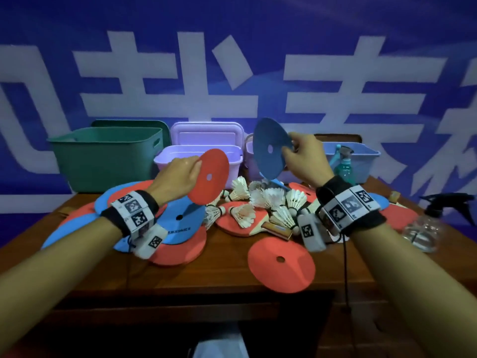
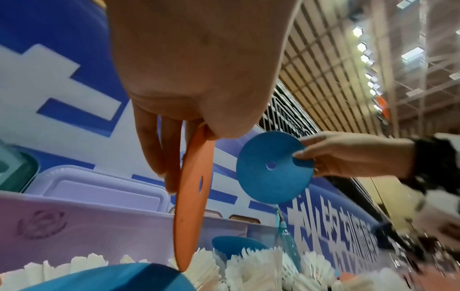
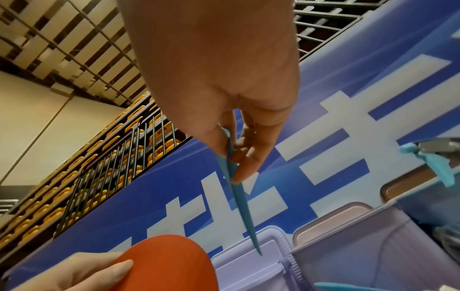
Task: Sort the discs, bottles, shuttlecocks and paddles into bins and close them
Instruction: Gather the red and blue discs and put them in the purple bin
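Note:
My left hand (image 1: 180, 171) pinches the rim of a red disc (image 1: 210, 177) and holds it in the air in front of the purple bin (image 1: 165, 161); the same red disc (image 2: 191, 196) shows edge-on in the left wrist view. My right hand (image 1: 302, 156) pinches a blue disc (image 1: 268, 148) by its rim, raised above the shuttlecock pile (image 1: 263, 202); that blue disc (image 3: 239, 196) is seen edge-on from the right wrist. More red and blue discs (image 1: 178, 220) lie on the table's left, one red disc (image 1: 281, 264) near the front. Paddles (image 1: 242, 226) lie under the shuttlecocks.
A green bin (image 1: 108, 156) stands at the back left, purple lids and bins in the middle, a light blue bin (image 1: 361, 158) at the back right. A teal spray bottle (image 1: 344, 164) stands by it. A clear spray bottle (image 1: 426, 226) stands on the table's right edge.

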